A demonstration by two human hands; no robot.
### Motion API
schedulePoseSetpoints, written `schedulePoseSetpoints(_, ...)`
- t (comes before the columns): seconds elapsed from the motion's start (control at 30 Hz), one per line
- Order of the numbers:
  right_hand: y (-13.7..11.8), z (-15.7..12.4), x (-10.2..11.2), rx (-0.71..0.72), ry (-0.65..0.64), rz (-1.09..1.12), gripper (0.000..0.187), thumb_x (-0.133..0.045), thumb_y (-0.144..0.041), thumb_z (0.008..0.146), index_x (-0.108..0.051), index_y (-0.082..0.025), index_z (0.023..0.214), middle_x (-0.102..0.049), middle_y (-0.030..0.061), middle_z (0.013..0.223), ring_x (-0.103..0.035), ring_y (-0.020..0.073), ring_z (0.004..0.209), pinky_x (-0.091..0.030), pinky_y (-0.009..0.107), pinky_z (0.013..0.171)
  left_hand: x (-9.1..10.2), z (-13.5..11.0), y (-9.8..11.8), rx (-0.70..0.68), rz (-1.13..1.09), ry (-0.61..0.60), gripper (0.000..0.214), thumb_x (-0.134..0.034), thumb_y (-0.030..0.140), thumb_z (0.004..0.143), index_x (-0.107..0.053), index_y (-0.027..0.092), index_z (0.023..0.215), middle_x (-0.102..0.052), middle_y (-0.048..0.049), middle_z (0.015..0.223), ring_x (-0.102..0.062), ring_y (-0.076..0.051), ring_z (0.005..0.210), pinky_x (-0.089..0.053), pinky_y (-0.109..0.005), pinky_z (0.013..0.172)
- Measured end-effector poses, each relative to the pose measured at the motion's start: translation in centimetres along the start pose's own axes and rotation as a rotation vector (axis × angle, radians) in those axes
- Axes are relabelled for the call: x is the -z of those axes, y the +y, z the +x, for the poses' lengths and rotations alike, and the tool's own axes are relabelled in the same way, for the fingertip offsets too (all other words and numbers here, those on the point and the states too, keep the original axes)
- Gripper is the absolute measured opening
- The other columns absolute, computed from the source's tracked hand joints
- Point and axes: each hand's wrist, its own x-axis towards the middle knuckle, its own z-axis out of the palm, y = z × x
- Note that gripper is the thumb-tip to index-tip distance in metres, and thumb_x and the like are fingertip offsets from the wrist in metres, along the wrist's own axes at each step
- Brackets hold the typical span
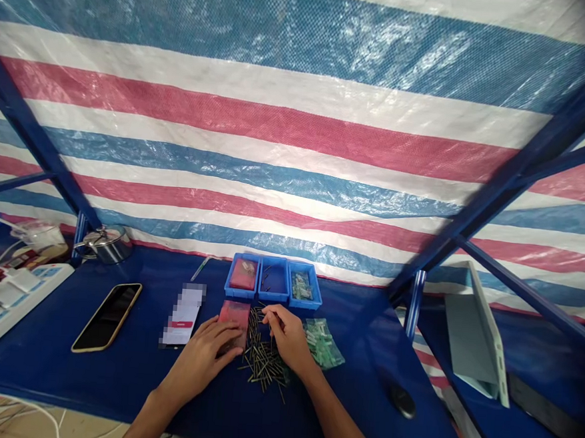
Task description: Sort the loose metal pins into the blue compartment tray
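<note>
My left hand (203, 354) lies on the blue table with its fingers resting on a small red bag (234, 316). My right hand (288, 337) is over a pile of thin dark pins (261, 360), fingers pinched together at the tip on what looks like a pin. A clear bag of green parts (322, 341) lies just right of that hand. Three small blue bins (273, 282) stand in a row behind the pile: one holds a red bag, the middle one a few pins, the right one green parts.
A phone (108, 316) and a card (184, 315) lie to the left, with a white power strip (1, 299) and a metal pot (104, 242) further left. A dark oval object (402, 400) lies at right. A striped tarp hangs behind; blue frame bars cross both sides.
</note>
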Motion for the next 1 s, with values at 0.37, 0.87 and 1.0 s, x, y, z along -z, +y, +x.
schedulePoseSetpoints(0.37, -1.7, -0.4, -0.3, 0.001, -0.137, 0.065, 0.032, -0.071, -0.036, 0.095, -0.069, -0.027, 0.127, -0.066, -0.0008, 0.09, -0.054, 0.0146, 0.069, -0.044, 0.027, 0.066, 1.6, 3.0, 1.6, 0.069, -0.106, 0.113, 0.034, -0.04, 0.036, 0.112, -0.071, 0.022, 0.113, -0.075, -0.0068, 0.101, -0.067, -0.022, 0.088, -0.05, -0.035, 0.08)
schedulePoseSetpoints(0.87, 0.9, 0.9, 0.3, -0.233, 0.092, 0.41, 0.04, -0.071, -0.059, 0.09, -0.073, -0.02, 0.09, -0.048, -0.0031, 0.068, -0.036, 0.0098, 0.052, -0.028, 0.024, 0.044, -2.5, 4.7, 0.2, 0.263, -0.441, 0.217, 0.039, -0.043, 0.037, 0.109, -0.057, 0.026, 0.144, -0.069, -0.0076, 0.118, -0.068, -0.019, 0.088, -0.056, -0.031, 0.081)
schedulePoseSetpoints(1.0, 0.7, 0.9, 0.6, -0.322, 0.046, 0.525, 0.043, -0.076, -0.062, 0.084, -0.071, -0.019, 0.086, -0.044, -0.0059, 0.062, -0.029, 0.0076, 0.048, -0.024, 0.023, 0.042, -3.5, 3.7, 0.1, 0.096, -0.267, 0.265, 0.045, -0.052, 0.029, 0.105, -0.055, 0.033, 0.149, -0.049, -0.0109, 0.15, -0.06, -0.026, 0.121, -0.053, -0.042, 0.102)
